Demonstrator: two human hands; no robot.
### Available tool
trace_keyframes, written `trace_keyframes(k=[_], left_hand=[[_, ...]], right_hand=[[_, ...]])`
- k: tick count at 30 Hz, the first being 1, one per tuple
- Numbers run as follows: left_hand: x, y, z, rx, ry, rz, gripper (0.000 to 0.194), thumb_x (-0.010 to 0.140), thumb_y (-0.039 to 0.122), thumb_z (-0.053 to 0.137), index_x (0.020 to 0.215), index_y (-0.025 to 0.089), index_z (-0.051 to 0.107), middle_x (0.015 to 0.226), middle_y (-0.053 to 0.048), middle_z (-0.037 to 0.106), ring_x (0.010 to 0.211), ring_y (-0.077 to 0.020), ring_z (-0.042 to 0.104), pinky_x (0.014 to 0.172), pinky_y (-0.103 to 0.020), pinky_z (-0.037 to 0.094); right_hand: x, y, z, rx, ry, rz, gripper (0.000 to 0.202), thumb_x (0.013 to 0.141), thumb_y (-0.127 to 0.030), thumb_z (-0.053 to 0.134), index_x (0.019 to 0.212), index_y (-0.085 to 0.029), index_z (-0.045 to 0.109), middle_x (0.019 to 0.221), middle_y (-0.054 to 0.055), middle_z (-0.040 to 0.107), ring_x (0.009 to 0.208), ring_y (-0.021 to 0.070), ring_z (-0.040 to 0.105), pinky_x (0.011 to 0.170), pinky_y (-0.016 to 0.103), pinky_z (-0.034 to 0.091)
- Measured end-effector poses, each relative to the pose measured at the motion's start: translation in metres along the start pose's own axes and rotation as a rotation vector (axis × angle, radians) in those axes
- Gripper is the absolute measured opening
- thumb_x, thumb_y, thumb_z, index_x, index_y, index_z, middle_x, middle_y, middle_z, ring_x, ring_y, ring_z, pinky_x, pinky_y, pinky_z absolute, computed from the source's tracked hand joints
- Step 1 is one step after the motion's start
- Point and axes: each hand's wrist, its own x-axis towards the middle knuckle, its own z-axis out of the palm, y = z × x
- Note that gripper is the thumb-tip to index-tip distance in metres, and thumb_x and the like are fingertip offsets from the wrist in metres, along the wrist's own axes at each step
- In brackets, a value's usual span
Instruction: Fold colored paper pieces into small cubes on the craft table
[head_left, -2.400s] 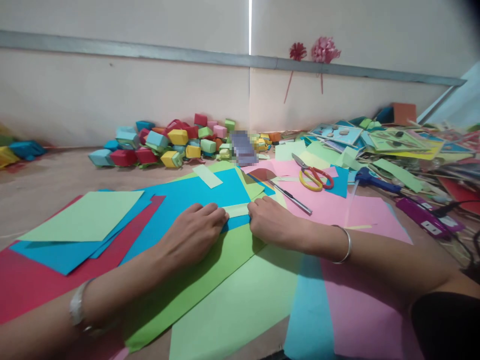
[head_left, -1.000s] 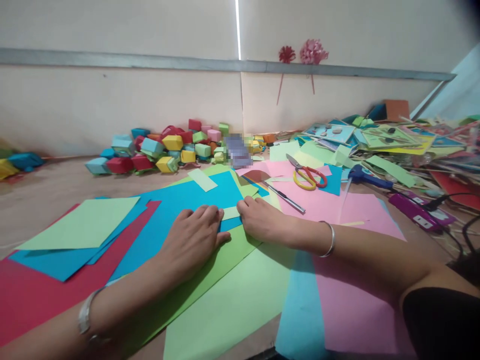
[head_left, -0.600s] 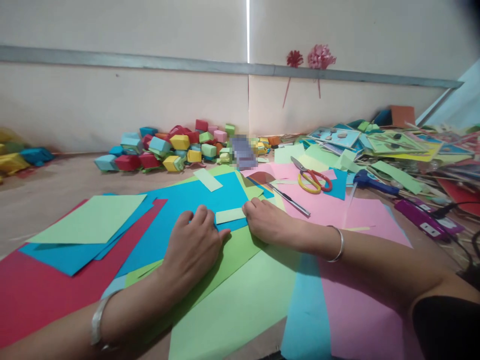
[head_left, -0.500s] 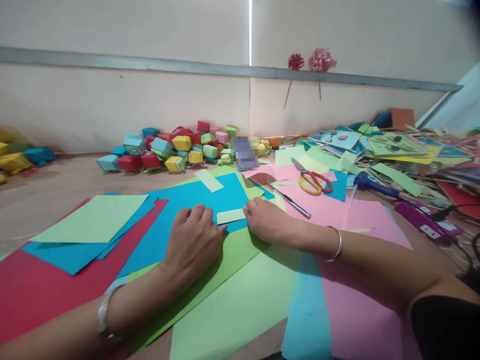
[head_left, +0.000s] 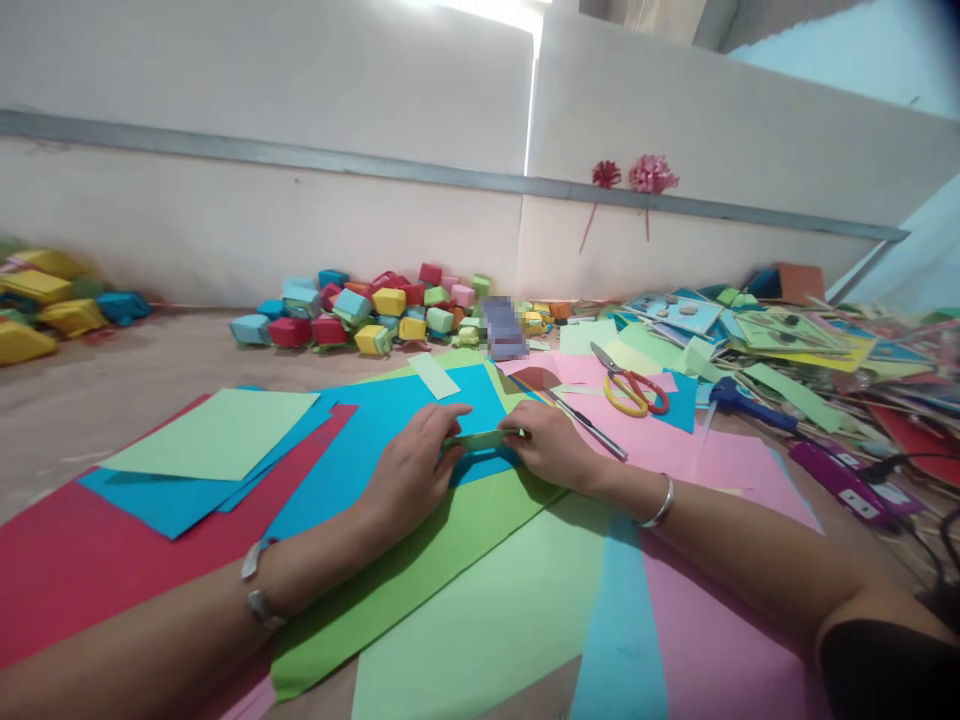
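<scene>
A small light green paper strip (head_left: 480, 440) is stretched between my two hands, tilted nearly edge-on above the blue paper (head_left: 322, 490). My left hand (head_left: 420, 455) pinches its left end between thumb and fingers. At the other end, my right hand (head_left: 551, 445) is closed on the strip. Beneath the blue paper lies a larger green sheet (head_left: 442, 545). A second pale green strip (head_left: 434, 376) rests on the blue paper just beyond my left hand. To the right of my right hand lie a craft knife (head_left: 592, 425) and scissors (head_left: 634, 390) with red and yellow handles.
Square green paper (head_left: 217, 435) lies on blue and red sheets at left. Small colourful paper boxes (head_left: 360, 310) are heaped by the wall. A blue glue gun (head_left: 750, 405), a purple power strip (head_left: 847, 485) and piled paper crafts (head_left: 787, 335) occupy the right side.
The strip lay flat on the blue paper, under my right fingertips; now it is lifted and held at both ends. My left hand has gone from curled beside it to pinching it. The view shifted slightly.
</scene>
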Motion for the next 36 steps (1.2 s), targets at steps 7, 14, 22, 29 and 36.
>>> trace_keyframes(k=[7, 14, 22, 29, 36], left_hand=[[0.009, 0.008, 0.0, -0.737, 0.221, -0.594, 0.056, 0.075, 0.044, 0.073, 0.118, 0.017, 0.048, 0.112, -0.011, 0.064, 0.097, -0.0253, 0.071, 0.082, -0.042, 0.06], [0.004, 0.024, -0.003, -0.891, 0.147, -0.583, 0.059, 0.075, 0.053, 0.072, 0.116, 0.019, 0.049, 0.099, -0.005, 0.069, 0.079, -0.0197, 0.071, 0.077, -0.041, 0.061], [0.003, 0.018, -0.001, -0.863, 0.08, -0.407, 0.06, 0.07, 0.043, 0.074, 0.118, 0.02, 0.046, 0.101, -0.006, 0.07, 0.098, -0.0242, 0.072, 0.085, -0.041, 0.058], [0.002, 0.02, -0.003, -0.904, 0.025, -0.455, 0.066, 0.067, 0.033, 0.071, 0.124, 0.017, 0.044, 0.098, -0.007, 0.072, 0.091, -0.0248, 0.073, 0.079, -0.039, 0.06], [0.001, 0.02, -0.008, -0.738, -0.013, -0.457, 0.06, 0.071, 0.039, 0.067, 0.125, 0.019, 0.051, 0.103, -0.007, 0.071, 0.075, -0.021, 0.071, 0.062, -0.032, 0.057]], right_hand=[[-0.005, -0.004, 0.002, 0.301, 0.365, -0.007, 0.008, 0.085, -0.016, 0.063, 0.086, -0.015, 0.07, 0.076, 0.002, 0.066, 0.065, 0.0133, 0.054, 0.065, 0.025, 0.044], [-0.012, -0.013, 0.005, 0.209, 0.303, -0.274, 0.021, 0.096, -0.032, 0.056, 0.092, -0.015, 0.068, 0.086, 0.008, 0.067, 0.076, 0.0167, 0.057, 0.071, 0.028, 0.047], [-0.011, -0.021, 0.0, 0.525, 0.082, 0.083, 0.015, 0.085, -0.029, 0.062, 0.084, -0.016, 0.069, 0.072, 0.0, 0.064, 0.06, 0.0103, 0.051, 0.058, 0.023, 0.04], [-0.006, -0.012, 0.007, 0.677, 0.102, 0.226, 0.019, 0.081, -0.028, 0.055, 0.095, -0.018, 0.063, 0.064, -0.004, 0.058, 0.054, 0.0107, 0.049, 0.051, 0.022, 0.037], [-0.009, -0.021, 0.006, 0.91, -0.049, 0.258, 0.015, 0.075, -0.031, 0.058, 0.081, -0.023, 0.046, 0.052, -0.011, 0.044, 0.043, 0.0088, 0.042, 0.045, 0.021, 0.033]])
